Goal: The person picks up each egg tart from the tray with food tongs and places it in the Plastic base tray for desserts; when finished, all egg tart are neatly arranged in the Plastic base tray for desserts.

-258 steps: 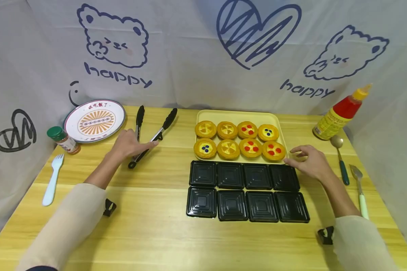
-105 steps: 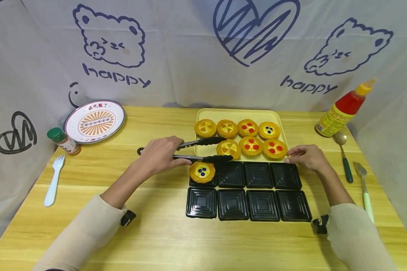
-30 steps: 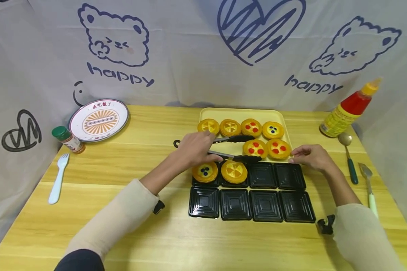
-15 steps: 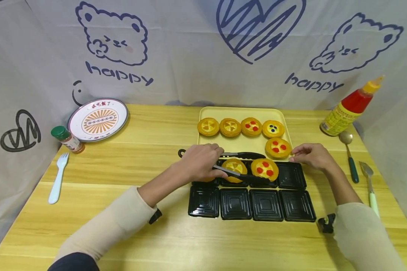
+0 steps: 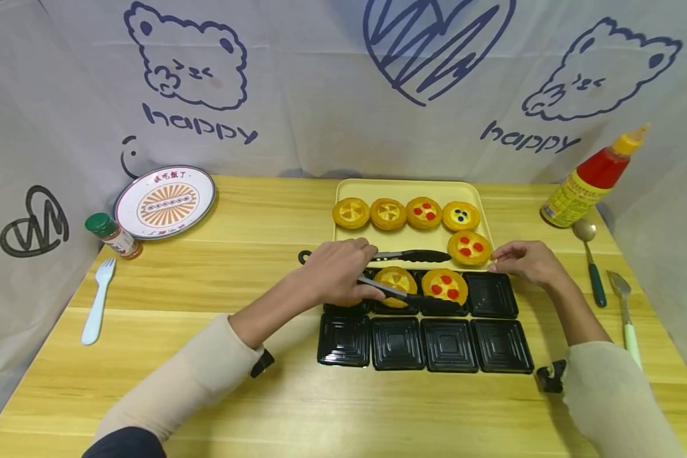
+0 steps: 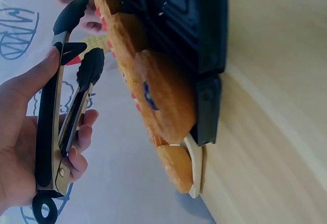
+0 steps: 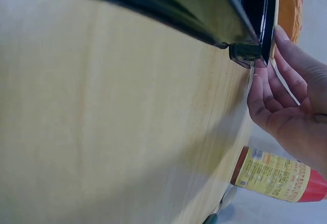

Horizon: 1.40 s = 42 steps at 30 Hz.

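My left hand [image 5: 336, 270] grips black-tipped tongs [image 6: 49, 117], whose arms are spread apart above the back row of black square containers [image 5: 395, 343]. Between the tongs' tips, a tart with red dots [image 5: 444, 287] sits in the third container, and an orange-wedge tart [image 5: 395, 285] fills the second. A blue-dotted tart [image 6: 168, 96] in the first is mostly covered by my hand in the head view. My right hand [image 5: 528, 262] pinches the front right corner of the pale yellow tray [image 5: 401, 240], which bears several more tarts, one red-dotted tart [image 5: 469, 248] near that corner.
A white plate [image 5: 166, 203], a green-capped seasoning jar [image 5: 113, 235] and a light blue fork [image 5: 98, 300] lie at the left. On the right are a red sauce bottle [image 5: 592, 181], a spoon [image 5: 588, 261] and a green-handled utensil [image 5: 626, 312]. A cloth hangs behind.
My left hand picked up the tongs from the table. Blue-dotted, orange-wedge and red-dotted tarts moved from the tray's front row into the back containers. My right hand stayed at the tray corner.
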{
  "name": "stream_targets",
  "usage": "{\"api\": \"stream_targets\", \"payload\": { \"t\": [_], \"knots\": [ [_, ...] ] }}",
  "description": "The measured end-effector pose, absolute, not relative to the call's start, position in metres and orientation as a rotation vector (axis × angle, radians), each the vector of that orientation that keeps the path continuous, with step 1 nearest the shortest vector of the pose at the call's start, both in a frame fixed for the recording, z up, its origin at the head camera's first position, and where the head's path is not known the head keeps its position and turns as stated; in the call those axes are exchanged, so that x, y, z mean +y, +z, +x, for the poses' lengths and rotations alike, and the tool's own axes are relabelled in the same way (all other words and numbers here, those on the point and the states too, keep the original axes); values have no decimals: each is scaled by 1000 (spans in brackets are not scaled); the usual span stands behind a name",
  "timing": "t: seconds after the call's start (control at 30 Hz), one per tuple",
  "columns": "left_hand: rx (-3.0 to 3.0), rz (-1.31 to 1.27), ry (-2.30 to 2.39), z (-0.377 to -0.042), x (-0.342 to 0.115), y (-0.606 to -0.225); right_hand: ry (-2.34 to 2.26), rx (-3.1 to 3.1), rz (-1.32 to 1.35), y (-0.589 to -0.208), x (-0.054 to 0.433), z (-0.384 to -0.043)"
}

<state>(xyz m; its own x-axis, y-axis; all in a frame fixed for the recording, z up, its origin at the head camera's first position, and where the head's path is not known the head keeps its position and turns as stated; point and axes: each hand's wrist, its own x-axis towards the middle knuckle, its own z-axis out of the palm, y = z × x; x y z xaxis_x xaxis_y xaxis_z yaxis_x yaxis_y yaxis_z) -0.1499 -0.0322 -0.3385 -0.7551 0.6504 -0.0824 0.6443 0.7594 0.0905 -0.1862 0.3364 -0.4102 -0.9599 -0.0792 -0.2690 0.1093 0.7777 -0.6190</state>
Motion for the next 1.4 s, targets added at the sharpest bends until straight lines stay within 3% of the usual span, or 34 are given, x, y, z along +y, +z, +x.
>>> {"api": "stream_targets", "payload": {
  "t": [0.53,1.4],
  "knots": [
    [2844,859,96,-196,17,-341,-1004,2686,25,-409,335,-185],
    [2920,810,82,-190,41,-346,-1019,2662,13,-409,338,-187]
  ]
}}
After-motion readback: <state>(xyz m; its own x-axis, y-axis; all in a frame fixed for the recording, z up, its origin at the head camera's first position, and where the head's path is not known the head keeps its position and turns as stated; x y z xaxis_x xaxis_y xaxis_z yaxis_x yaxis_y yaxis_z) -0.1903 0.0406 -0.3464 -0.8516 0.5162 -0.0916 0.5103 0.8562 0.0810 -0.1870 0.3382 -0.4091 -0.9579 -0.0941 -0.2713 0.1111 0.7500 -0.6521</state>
